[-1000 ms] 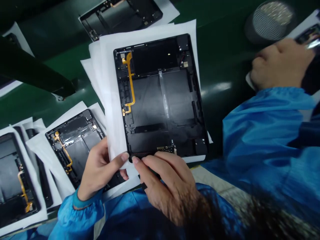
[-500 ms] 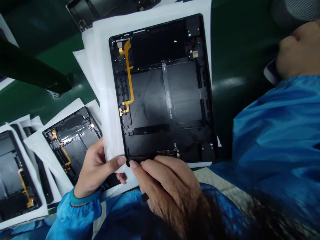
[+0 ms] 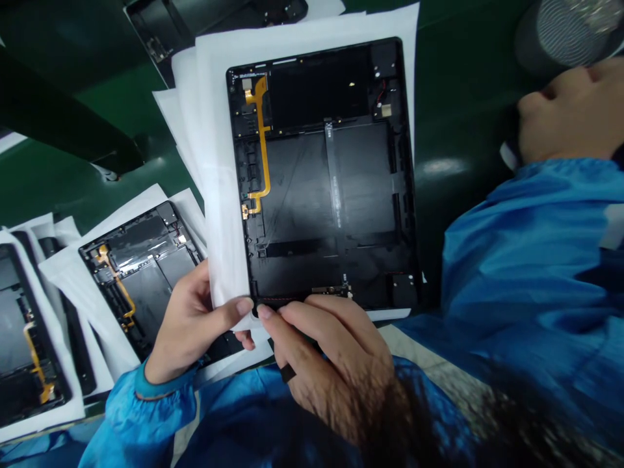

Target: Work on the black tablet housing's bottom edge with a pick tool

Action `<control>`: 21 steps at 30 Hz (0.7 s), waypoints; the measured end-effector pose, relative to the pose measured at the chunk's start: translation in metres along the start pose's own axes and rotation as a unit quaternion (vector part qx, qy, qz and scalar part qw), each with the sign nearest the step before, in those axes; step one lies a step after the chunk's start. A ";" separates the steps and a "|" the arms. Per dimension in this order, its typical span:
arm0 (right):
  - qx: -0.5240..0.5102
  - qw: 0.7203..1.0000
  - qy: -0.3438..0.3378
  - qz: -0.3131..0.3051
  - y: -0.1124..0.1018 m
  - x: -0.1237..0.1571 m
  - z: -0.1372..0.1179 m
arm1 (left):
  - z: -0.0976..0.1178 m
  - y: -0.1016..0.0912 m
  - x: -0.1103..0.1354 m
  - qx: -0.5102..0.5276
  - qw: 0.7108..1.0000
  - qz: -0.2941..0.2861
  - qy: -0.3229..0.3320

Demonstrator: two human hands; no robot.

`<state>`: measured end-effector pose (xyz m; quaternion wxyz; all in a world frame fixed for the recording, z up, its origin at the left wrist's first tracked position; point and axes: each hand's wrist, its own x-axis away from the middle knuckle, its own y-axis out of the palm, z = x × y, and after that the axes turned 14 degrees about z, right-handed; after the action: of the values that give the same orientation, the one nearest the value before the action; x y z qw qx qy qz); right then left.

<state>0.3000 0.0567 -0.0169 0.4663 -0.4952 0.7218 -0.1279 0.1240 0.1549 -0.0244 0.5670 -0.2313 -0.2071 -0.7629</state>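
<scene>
A black tablet housing (image 3: 292, 195) with an orange flex cable (image 3: 264, 149) lies open side up on white sheets (image 3: 221, 195). My left hand (image 3: 190, 325) grips its lower left corner, the thumb on the rim and the other fingers lower down, partly hidden. Against the near edge, my right hand (image 3: 336, 357) has its fingers curled together, one tip close to the left thumb. Thin red wires (image 3: 287, 299) run along that edge above the fingers. A small black piece (image 3: 287, 373) shows at the underside of my right hand; whether it is held I cannot tell.
More tablet housings (image 3: 146, 260) on white paper lie at the left, and another dark housing (image 3: 166, 26) at the back. A dark post (image 3: 63, 123) crosses the upper left. At right are another person's hand (image 3: 570, 110), a blue sleeve (image 3: 526, 240) and a grey ribbed round object (image 3: 550, 39).
The view has shifted slightly, so the housing and my hands appear a little further right. The other person's hand at right has moved leftward. My hands keep the same hold.
</scene>
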 end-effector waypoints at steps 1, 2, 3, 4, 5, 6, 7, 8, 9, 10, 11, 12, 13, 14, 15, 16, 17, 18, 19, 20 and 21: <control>-0.005 1.000 -0.006 0.000 0.000 0.000 0.001 | 0.001 0.001 0.000 0.005 1.000 -0.003 0.001; -0.008 1.000 -0.011 -0.001 0.000 0.001 0.001 | 0.001 0.001 -0.001 0.010 1.000 -0.005 0.002; -0.007 1.000 -0.011 -0.003 0.001 0.001 0.001 | 0.002 0.002 -0.001 0.014 1.000 -0.005 0.004; -0.005 1.000 -0.007 -0.005 0.002 0.002 0.001 | 0.002 0.002 -0.001 0.017 1.000 -0.006 0.006; -0.003 1.000 -0.004 -0.003 0.003 0.002 0.001 | 0.002 0.003 -0.001 0.019 1.000 -0.006 0.007; -0.001 1.000 -0.003 0.001 0.003 0.002 0.001 | 0.003 0.003 -0.001 0.021 1.000 -0.005 0.009; 0.000 1.000 -0.005 0.004 0.004 0.001 0.001 | 0.003 0.004 -0.001 0.021 1.000 -0.004 0.010; 0.000 1.000 -0.007 0.005 0.005 0.001 0.000 | 0.003 0.004 0.000 0.021 1.000 -0.003 0.012; -0.001 1.000 -0.008 0.003 0.005 0.001 0.000 | 0.003 0.006 0.000 0.019 1.000 0.001 0.013; -0.001 1.000 -0.007 0.000 0.005 0.000 0.000 | 0.003 0.007 0.000 0.016 1.000 0.008 0.014; -0.001 1.000 -0.005 -0.004 0.005 0.000 0.000 | 0.003 0.009 0.000 0.012 1.000 0.018 0.017; -0.002 1.000 -0.005 -0.006 0.005 0.000 0.000 | 0.004 0.010 0.001 0.007 0.999 0.028 0.020; -0.002 1.000 -0.006 -0.007 0.004 0.000 -0.001 | 0.004 0.011 0.001 -0.001 0.999 0.040 0.023; -0.002 1.000 -0.008 -0.006 0.004 0.000 -0.001 | 0.005 0.012 0.002 -0.009 0.998 0.049 0.026; -0.003 1.000 -0.011 -0.006 0.003 0.000 -0.001 | 0.006 0.012 0.003 -0.016 0.998 0.056 0.030; -0.004 1.000 -0.013 -0.005 0.003 0.000 -0.001 | 0.006 0.012 0.003 -0.023 0.998 0.057 0.034; -0.004 1.000 -0.014 -0.003 0.003 -0.001 -0.001 | 0.007 0.011 0.004 -0.027 0.997 0.054 0.038; -0.004 1.000 -0.014 0.001 0.002 -0.001 -0.001 | 0.008 0.010 0.004 -0.027 0.998 0.044 0.041; -0.004 1.000 -0.017 0.005 0.002 -0.002 -0.001 | 0.008 0.008 0.005 -0.025 0.998 0.033 0.045; -0.004 1.000 -0.021 0.010 0.002 -0.003 0.000 | 0.008 0.007 0.005 -0.023 0.998 0.020 0.049; -0.001 1.000 -0.023 0.014 0.002 -0.004 0.000 | 0.007 0.006 0.004 -0.024 0.998 0.008 0.056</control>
<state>0.2990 0.0613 -0.0159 0.4836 -0.4883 0.7182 -0.1091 0.1295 0.1543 -0.0156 0.5781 -0.2039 -0.1548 -0.7748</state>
